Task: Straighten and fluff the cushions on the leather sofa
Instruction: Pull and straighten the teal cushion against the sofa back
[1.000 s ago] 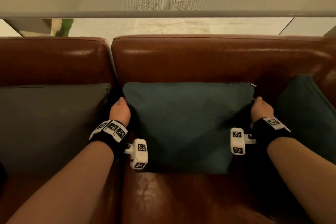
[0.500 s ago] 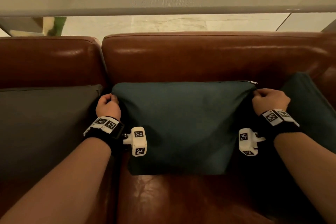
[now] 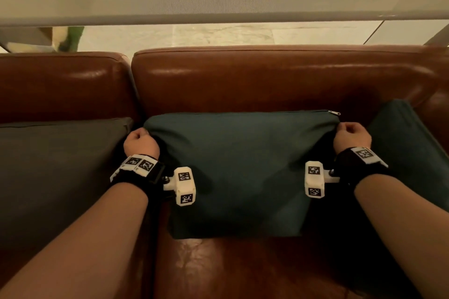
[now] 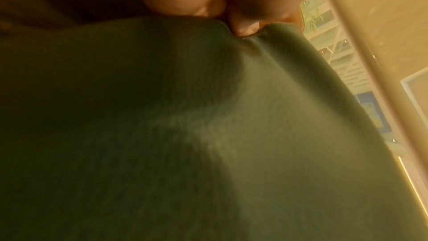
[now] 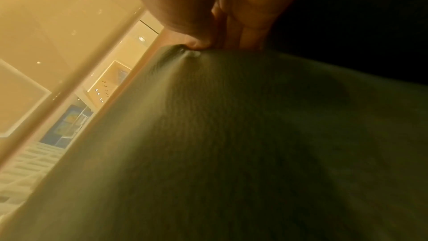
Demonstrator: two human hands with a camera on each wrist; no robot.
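Note:
A teal cushion (image 3: 243, 167) leans against the back of the brown leather sofa (image 3: 267, 80), its zip along the top edge. My left hand (image 3: 141, 141) pinches its upper left corner, and my right hand (image 3: 352, 135) pinches its upper right corner by the zip pull (image 3: 334, 112). In the left wrist view my left hand (image 4: 241, 28) has thumb and fingers nipping the teal cushion (image 4: 208, 135) fabric. The right wrist view likewise has my right hand (image 5: 208, 45) pinching a bunched corner of the teal cushion (image 5: 231, 153).
A dark grey cushion (image 3: 56, 172) sits on the left seat, close to my left wrist. Another teal cushion (image 3: 410, 153) leans in the right corner behind my right forearm. Bare leather seat (image 3: 230, 269) lies in front. Behind the sofa is pale floor (image 3: 194, 34).
Both hands moved up from the cushion's sides to its top corners and took hold. The cushion's top edge is pulled wider and straighter.

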